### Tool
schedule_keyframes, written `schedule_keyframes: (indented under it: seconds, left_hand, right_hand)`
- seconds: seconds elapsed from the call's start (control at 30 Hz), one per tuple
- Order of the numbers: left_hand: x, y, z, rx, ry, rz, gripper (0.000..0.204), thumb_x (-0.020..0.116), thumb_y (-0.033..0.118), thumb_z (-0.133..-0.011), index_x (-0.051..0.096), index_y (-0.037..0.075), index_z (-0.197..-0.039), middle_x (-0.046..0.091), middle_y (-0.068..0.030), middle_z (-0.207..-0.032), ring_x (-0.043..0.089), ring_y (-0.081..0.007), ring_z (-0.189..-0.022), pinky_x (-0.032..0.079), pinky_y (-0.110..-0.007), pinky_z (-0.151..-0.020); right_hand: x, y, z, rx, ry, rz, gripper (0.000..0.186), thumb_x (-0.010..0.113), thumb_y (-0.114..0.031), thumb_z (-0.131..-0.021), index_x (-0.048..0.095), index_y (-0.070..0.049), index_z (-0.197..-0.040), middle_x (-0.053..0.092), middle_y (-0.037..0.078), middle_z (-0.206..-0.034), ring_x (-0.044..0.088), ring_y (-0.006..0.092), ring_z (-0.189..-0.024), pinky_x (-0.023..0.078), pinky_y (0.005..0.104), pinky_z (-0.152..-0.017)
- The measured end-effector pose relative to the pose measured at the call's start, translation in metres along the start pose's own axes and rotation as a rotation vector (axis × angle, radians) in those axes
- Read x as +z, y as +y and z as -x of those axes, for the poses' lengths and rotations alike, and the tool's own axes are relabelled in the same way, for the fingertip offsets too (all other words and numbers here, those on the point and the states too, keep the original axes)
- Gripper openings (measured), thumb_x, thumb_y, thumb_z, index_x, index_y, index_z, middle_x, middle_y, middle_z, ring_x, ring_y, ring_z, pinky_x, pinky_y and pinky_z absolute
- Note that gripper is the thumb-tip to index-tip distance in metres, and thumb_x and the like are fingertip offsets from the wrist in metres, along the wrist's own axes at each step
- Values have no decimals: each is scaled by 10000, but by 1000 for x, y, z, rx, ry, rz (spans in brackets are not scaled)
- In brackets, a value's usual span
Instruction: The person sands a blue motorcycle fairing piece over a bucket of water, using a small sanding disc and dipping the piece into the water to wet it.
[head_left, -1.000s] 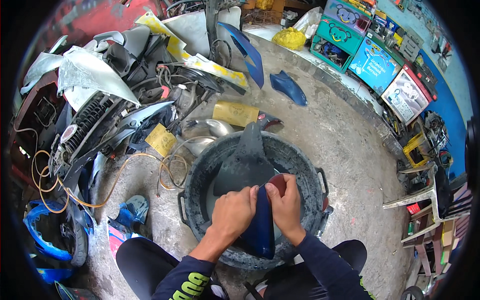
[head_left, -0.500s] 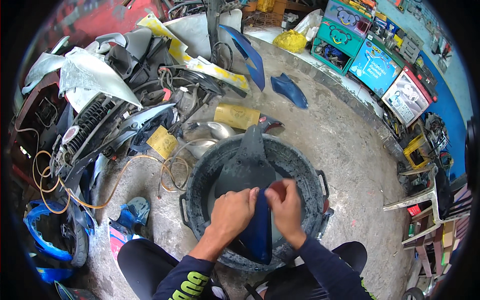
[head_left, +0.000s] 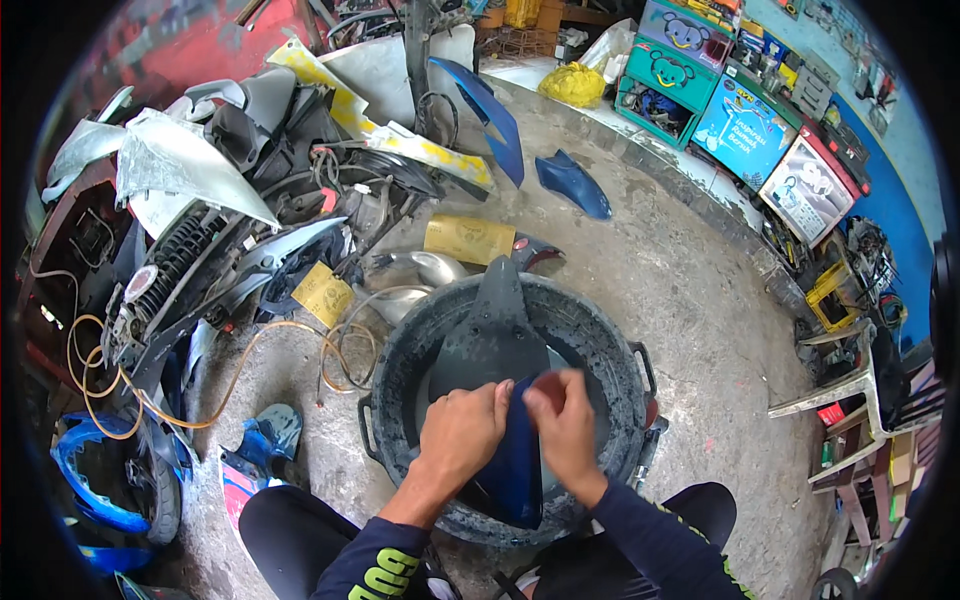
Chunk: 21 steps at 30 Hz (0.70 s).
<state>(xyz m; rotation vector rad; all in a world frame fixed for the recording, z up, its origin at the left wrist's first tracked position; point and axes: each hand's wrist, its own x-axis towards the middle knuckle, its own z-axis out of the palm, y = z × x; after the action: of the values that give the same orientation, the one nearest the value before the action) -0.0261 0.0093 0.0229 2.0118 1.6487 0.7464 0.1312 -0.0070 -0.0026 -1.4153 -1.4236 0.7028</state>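
Since the frame a second ago, the right hand [head_left: 566,430] has slid a little nearer the person along the glossy dark-blue panel [head_left: 514,490], and the panel's lower end has swung slightly left. It lies over the near side of the round black basin [head_left: 393,370], its narrow end pointing at the person. Whether it touches the rim is unclear.

The left hand [head_left: 460,435] has its fingers wrapped tightly about the panel's upper end, thumb on top. The right fingers are curled at its right edge, beside a reddish patch [head_left: 546,383]; blur hides whether they grip it. A dark grey panel [head_left: 487,335] with a wet look leans in the basin just beyond.

The blue piece looks like thin moulded plastic: probably light, fairly stiff, slick when wet, and easily scratched. An edge or its upper end seems the surest hold, keeping off the broad gloss.

Bright lettering runs along the left sleeve [head_left: 372,565]. White script covers a blue box [head_left: 740,125], cartoon faces decorate a green drawer unit [head_left: 672,70], and the yellow-brown sheet [head_left: 470,239] beyond the basin carries faint print.
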Motion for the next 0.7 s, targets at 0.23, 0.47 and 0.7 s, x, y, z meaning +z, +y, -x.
schedule_keyframes:
  seconds: [0.23, 0.47, 0.7]
  left_hand:
    - [2, 4, -2, 44, 27, -9, 434, 471, 359, -1065, 708, 57, -864, 668, -254, -702, 672, -461, -674, 549, -547, -650]
    - [2, 6, 1, 15, 16, 4, 407, 488, 333, -1060, 720, 37, -904, 666, -249, -728, 663, -461, -718, 527, -553, -688]
    - [9, 6, 4, 6, 24, 5, 420, 471, 349, -1066, 700, 53, -874, 678, -253, -724, 678, -460, -692, 547, -550, -667]
  right_hand:
    - [3, -5, -7, 4, 55, 30, 285, 719, -208, -945, 575, -12, -1092, 675, 176, -927, 693, 327, -877, 528, 412, -750]
    - [3, 0, -7, 16, 68, 9, 303, 714, -224, -948, 571, -2, -1098, 653, 194, -1005, 662, 349, -905, 512, 429, -796]
    - [0, 1, -10, 8, 88, -22, 315, 717, -241, -953, 560, -5, -1092, 652, 183, -1000, 664, 332, -911, 510, 418, -798]
